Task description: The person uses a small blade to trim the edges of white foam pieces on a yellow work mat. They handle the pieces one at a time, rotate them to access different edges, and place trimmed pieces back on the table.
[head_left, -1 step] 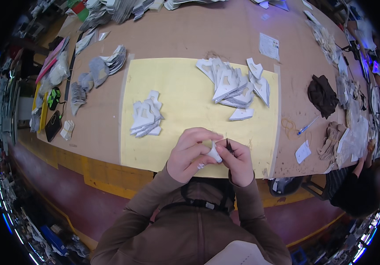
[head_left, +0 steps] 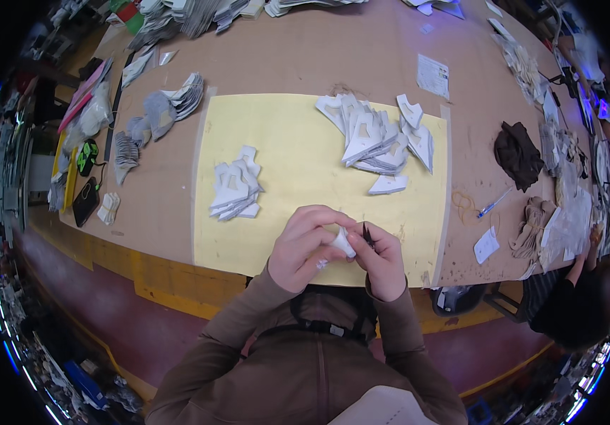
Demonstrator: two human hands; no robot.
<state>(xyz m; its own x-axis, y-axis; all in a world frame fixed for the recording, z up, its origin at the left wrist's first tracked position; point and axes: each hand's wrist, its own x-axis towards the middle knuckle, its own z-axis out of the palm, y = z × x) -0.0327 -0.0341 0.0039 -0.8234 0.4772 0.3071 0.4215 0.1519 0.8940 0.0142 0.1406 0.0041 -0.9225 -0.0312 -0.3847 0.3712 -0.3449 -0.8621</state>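
Close to the table's front edge, my left hand point(head_left: 303, 248) is closed around a small curled white cut piece point(head_left: 343, 243), bent between thumb and fingers. My right hand point(head_left: 383, 261) meets it from the other side, its thumb and fingertips at the piece. A small black pointed tool point(head_left: 367, 235) sticks up from the right hand's grip; the fingers hide most of it. Beyond the hands, a smaller pile of white cut pieces point(head_left: 234, 188) lies at left on the yellow sheet point(head_left: 284, 127). A larger pile of similar pieces point(head_left: 372, 138) lies at right, with one loose piece point(head_left: 388, 185) just nearer.
To the right lie a dark cloth point(head_left: 517, 156), a pen point(head_left: 493, 203), a white scrap point(head_left: 486, 245) and a beige bundle point(head_left: 533, 223). Grey stacked pieces point(head_left: 160, 115), a phone point(head_left: 86, 203) and a white bundle point(head_left: 108, 209) are at left. Another person point(head_left: 574, 301) is at far right.
The fingers of my left hand have shifted slightly around the white piece, closing down over its top. Both piles have stayed in place.
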